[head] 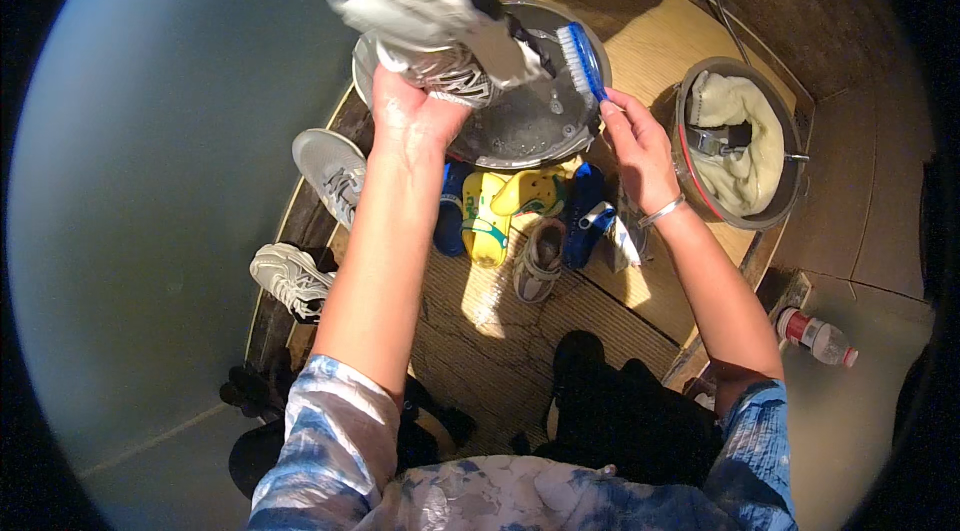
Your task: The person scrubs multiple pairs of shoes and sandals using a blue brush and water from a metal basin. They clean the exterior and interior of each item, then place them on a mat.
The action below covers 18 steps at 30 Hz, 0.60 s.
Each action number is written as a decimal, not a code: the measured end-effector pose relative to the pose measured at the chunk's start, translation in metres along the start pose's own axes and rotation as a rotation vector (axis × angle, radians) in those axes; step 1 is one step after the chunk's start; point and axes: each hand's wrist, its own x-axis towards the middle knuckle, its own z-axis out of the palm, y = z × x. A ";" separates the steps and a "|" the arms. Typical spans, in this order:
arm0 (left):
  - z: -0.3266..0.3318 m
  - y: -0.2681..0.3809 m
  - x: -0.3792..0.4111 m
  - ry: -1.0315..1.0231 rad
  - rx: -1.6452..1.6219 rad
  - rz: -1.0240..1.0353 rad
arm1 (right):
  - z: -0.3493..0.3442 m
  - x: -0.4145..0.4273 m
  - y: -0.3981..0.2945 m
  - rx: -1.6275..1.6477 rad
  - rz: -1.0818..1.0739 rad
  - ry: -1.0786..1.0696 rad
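My left hand (416, 107) grips a white, silver and black sneaker (442, 24), raised over the left part of a dark round basin (517, 129). The shoe is blurred, and the fingers on its far side are hidden. Shallow water with some bubbles shows in the basin. At the basin's right rim, my right hand (637, 141) holds a blue scrub brush (583, 62) by its handle. The brush's white bristles face left, towards the sneaker, with a gap between the two.
Yellow clogs (487, 219), blue clogs (586, 212) and a small beige shoe (538, 261) sit below the basin. Two grey sneakers (330, 167) (289, 279) line the left ledge. A bucket (682, 156) holding a pale towel (754, 178) stands right; a plastic bottle (817, 336) lies lower right.
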 end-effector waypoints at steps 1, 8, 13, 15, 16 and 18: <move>0.000 -0.010 0.003 0.075 -0.107 0.017 | -0.005 -0.001 0.004 -0.002 0.008 0.008; -0.003 -0.026 -0.004 0.304 -0.123 0.104 | -0.012 -0.006 0.007 0.097 0.057 0.034; -0.007 -0.022 -0.005 0.290 -0.146 0.105 | -0.012 -0.002 0.005 0.015 0.016 0.058; -0.008 -0.019 0.005 0.355 -0.196 0.117 | -0.011 0.000 0.000 -0.028 -0.023 0.082; -0.010 -0.015 0.010 0.253 -0.139 0.068 | -0.011 0.001 -0.003 -0.034 -0.034 0.088; -0.028 -0.014 0.027 0.166 -0.122 0.002 | -0.011 0.005 -0.003 -0.018 -0.081 0.124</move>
